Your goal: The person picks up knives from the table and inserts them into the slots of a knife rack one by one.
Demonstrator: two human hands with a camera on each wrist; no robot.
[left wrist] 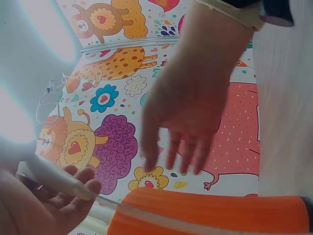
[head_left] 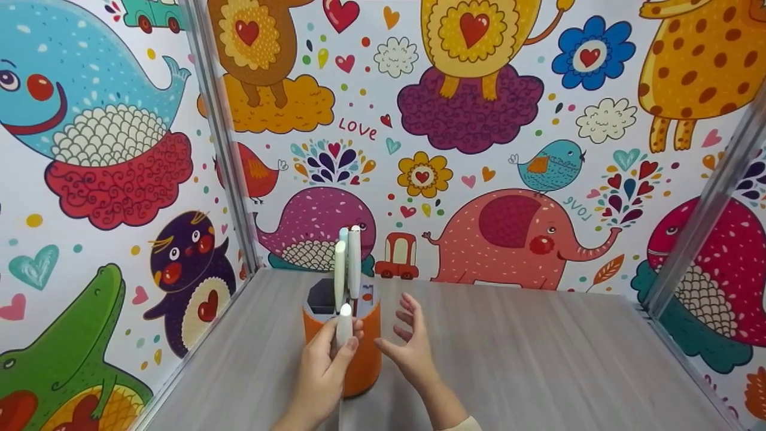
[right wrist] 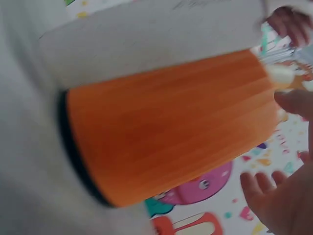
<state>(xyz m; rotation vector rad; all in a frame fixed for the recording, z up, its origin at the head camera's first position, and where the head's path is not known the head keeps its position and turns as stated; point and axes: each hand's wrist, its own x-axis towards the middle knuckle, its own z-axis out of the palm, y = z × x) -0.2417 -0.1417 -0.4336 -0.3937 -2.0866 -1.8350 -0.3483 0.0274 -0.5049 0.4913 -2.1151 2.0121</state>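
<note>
My left hand (head_left: 320, 368) grips the pale handle of a kitchen knife (head_left: 344, 326), which points upward in front of an orange knife holder (head_left: 366, 365). In the right wrist view its broad grey blade (right wrist: 156, 39) runs alongside the holder's wall, with faint lettering on it. Several more pale-handled knives (head_left: 355, 263) stand upright in the holder's top. To the right of the holder, my right hand (head_left: 414, 347) is held with fingers spread and nothing in it. Whether its thumb touches the holder, I cannot tell.
The holder stands on a grey wood-grain table (head_left: 508, 359). Panels printed with cartoon animals, such as a pink elephant (head_left: 502, 245), enclose the back and both sides. Metal posts (head_left: 224, 137) join the panels at the corners.
</note>
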